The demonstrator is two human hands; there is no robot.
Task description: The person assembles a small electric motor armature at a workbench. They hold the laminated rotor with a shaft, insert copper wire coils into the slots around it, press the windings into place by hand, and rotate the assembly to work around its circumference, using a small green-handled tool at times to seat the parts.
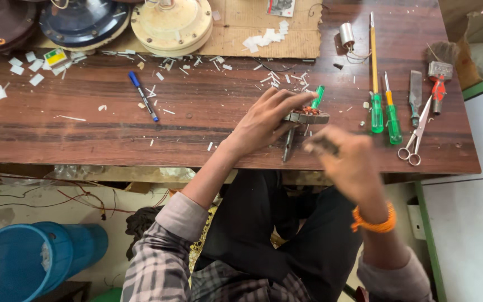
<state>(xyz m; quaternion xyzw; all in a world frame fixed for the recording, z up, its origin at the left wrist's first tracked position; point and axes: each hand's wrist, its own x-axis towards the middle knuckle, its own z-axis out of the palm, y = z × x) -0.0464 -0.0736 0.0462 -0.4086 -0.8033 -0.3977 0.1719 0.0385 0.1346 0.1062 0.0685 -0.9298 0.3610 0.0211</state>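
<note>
At the near edge of the wooden worktop (pixel 197 112) the left hand (pixel 266 120) lies closed over a small grey metal part with copper-coloured windings (pixel 308 116), its fingers curled across the top and pressing it down on the wood. A green-handled tool (pixel 317 96) stands up just behind that part, touching or nearly touching the fingertips; which of the two cannot be told. A pair of dark pliers (pixel 289 144) hangs from under the left hand over the worktop's edge. The right hand (pixel 350 162) is blurred, just beside the part on its near right side, closed around something small and dark whose kind cannot be made out; an orange band (pixel 374 225) sits on that wrist. To the right lie a long yellow-shafted screwdriver with a green handle (pixel 374 84), a shorter green and orange screwdriver (pixel 392 114), a flat chisel (pixel 415 95), a red-handled tool (pixel 438 84) and a pair of scissors (pixel 416 137), all well apart from the hands. A blue pen (pixel 143 96) lies to the left among white paper scraps (pixel 23 70). At the far edge stand a cream round motor housing (pixel 171 25) and a dark blue one (pixel 82 22) on cardboard (pixel 264 33), with a small silver cylinder (pixel 346 34) near them. A blue bucket (pixel 23 263) stands on the floor below, at the left.
</note>
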